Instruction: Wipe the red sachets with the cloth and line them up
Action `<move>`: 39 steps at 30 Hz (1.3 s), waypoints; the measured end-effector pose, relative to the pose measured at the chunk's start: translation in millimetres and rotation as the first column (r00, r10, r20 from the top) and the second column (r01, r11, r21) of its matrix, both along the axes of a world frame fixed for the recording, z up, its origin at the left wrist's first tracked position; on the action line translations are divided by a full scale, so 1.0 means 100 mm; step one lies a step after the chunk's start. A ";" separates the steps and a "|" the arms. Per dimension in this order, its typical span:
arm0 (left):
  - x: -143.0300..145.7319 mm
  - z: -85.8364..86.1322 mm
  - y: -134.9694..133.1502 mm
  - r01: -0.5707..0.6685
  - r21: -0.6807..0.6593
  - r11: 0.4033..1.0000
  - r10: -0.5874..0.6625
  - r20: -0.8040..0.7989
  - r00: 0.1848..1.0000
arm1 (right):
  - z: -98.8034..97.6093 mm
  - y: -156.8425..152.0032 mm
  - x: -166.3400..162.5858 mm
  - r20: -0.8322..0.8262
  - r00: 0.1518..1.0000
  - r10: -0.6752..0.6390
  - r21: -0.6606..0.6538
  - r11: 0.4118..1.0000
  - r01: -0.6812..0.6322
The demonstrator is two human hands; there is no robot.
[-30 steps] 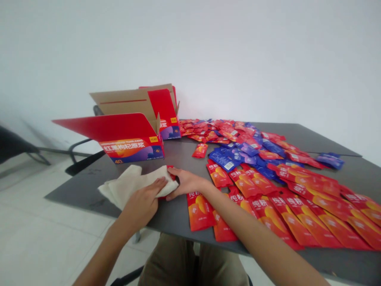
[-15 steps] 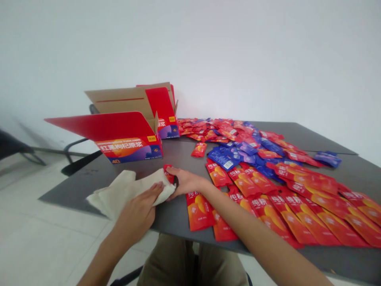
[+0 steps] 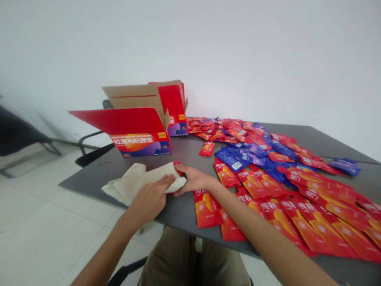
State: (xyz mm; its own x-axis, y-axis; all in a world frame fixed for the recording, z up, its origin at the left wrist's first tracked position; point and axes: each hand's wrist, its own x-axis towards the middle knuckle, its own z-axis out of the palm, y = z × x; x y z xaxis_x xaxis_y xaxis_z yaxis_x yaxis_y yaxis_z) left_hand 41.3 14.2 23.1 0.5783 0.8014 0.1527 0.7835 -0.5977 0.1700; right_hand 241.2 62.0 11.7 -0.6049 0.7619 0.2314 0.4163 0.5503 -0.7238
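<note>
My left hand (image 3: 149,197) presses a cream cloth (image 3: 137,180) onto a red pouch (image 3: 177,165) near the front left of the dark grey table (image 3: 184,151); only the pouch's top corner shows past the cloth. My right hand (image 3: 195,178) pinches that pouch from the right, fingers closed on it. Red pouches (image 3: 205,206) lie in a row just right of my hands.
An open red carton (image 3: 139,137) stands behind the cloth, a second one (image 3: 175,115) behind it. Several red and blue pouches (image 3: 268,159) cover the table's right half. Black chairs (image 3: 18,135) stand at the left on the tiled floor.
My left hand slid the cloth back left over the pouch, then right again. The right hand kept its hold. The view shifted a little.
</note>
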 end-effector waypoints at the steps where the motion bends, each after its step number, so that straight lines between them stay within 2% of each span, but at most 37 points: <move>1: 0.03 0.02 0.06 -0.011 -0.014 1.000 0.011 -0.008 1.000 | 0.02 -0.01 0.00 -0.027 0.999 0.024 -0.010 1.000 -0.024; 4: 0.10 0.07 0.27 -0.069 -0.039 0.997 0.070 0.009 0.998 | 0.07 -0.05 0.01 -0.075 0.996 0.052 -0.039 0.998 -0.055; 6: 0.05 0.06 0.32 -0.074 -0.033 0.997 0.076 0.057 0.995 | 0.07 -0.06 0.02 -0.038 0.999 0.021 -0.050 0.998 -0.023; 10: -0.28 -0.01 0.19 -0.108 0.000 0.994 0.107 0.149 0.983 | 0.06 -0.03 0.06 0.128 0.989 -0.075 -0.122 0.988 0.091; 13: -0.56 -0.06 0.08 -0.223 0.039 0.974 0.215 0.152 0.965 | 0.11 -0.03 0.07 0.191 0.978 -0.084 -0.177 0.977 0.119; 16: -0.72 -0.08 0.04 -0.326 0.077 0.942 0.314 0.132 0.940 | 0.22 -0.07 0.02 0.278 0.956 -0.095 -0.199 0.968 0.154; 18: -0.75 -0.09 0.05 -0.377 0.084 0.922 0.365 0.130 0.922 | 0.29 -0.12 -0.09 0.383 0.916 -0.116 -0.128 0.976 0.177; 21: -0.74 -0.10 0.07 -0.391 0.091 0.916 0.376 0.142 0.916 | 0.34 -0.24 -0.34 0.530 0.826 -0.193 0.113 0.981 0.157; 26: -0.70 -0.13 0.05 -0.375 0.099 0.922 0.350 0.205 0.914 | 0.36 -0.44 -0.71 0.645 0.675 -0.359 0.397 0.912 0.106; 29: -0.69 -0.14 0.05 -0.365 0.099 0.926 0.333 0.246 0.910 | 0.34 -0.50 -0.82 0.715 0.571 -0.403 0.488 0.873 0.005; 31: -0.69 -0.15 0.05 -0.370 0.090 0.925 0.336 0.264 0.904 | 0.32 -0.50 -0.85 0.739 0.520 -0.429 0.510 0.860 -0.015; 35: -0.69 -0.16 0.05 -0.371 0.087 0.925 0.335 0.279 0.900 | 0.33 -0.50 -0.87 0.694 0.480 -0.536 0.561 0.821 0.105; 39: -0.69 -0.17 0.05 -0.353 0.078 0.933 0.315 0.304 0.899 | 0.48 -0.51 -0.75 0.578 0.481 -0.659 0.527 0.751 0.397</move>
